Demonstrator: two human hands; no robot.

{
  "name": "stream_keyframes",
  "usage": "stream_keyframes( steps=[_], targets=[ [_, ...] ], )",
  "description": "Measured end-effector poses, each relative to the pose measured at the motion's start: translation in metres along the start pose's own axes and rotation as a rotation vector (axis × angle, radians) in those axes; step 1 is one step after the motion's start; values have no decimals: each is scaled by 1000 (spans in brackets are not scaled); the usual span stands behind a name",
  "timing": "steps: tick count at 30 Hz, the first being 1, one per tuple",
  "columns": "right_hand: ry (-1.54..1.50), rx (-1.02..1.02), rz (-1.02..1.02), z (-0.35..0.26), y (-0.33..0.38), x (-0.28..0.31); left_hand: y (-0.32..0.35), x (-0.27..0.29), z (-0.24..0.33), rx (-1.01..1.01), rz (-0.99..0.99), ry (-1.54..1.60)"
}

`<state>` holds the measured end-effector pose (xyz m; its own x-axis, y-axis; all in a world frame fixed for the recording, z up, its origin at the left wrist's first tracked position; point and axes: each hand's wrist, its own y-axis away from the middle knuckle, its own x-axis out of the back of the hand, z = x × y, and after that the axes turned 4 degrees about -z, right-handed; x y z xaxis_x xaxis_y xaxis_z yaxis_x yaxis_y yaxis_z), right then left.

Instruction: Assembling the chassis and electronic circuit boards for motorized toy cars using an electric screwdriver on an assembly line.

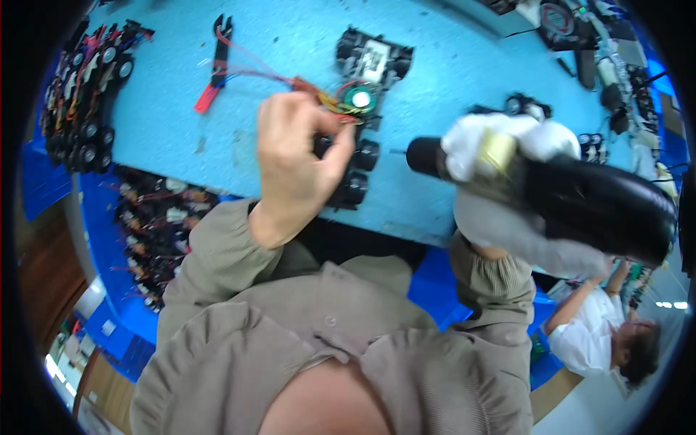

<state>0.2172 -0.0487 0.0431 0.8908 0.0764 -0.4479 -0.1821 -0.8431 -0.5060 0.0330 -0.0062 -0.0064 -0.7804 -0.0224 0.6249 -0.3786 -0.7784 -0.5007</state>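
A black toy vehicle chassis (367, 154) with small black wheels lies on the light blue table in front of me. On it sits a round green part (360, 98) with a white centre, beside red and yellow wires (328, 100). My left hand (293, 156), bare, reaches over the chassis from the left. Its thumb and forefinger pinch at the wires next to the round part; the exact grip is partly hidden. My right hand (484, 217), in a white glove, is wrapped round a black electric screwdriver (594, 203). The thin bit points left, just short of the chassis wheels. Motion blurs this hand.
Pliers (222, 61) with a red handle end lie at the upper left. Wheeled chassis (87, 101) are stacked at the left edge. A blue bin (98, 217) holds several wired assemblies. More small parts (525, 107) lie beyond the glove. Another person (591, 330) sits at the lower right.
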Motion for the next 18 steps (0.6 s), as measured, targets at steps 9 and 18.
stream_keyframes(
  steps=[9,18],
  targets=[
    [266,332,191,-47,-148,100,-22,-4,-2,780,-155,616],
    [930,505,278,6,-210,92,-31,-12,-12,643,-218,893]
  ],
)
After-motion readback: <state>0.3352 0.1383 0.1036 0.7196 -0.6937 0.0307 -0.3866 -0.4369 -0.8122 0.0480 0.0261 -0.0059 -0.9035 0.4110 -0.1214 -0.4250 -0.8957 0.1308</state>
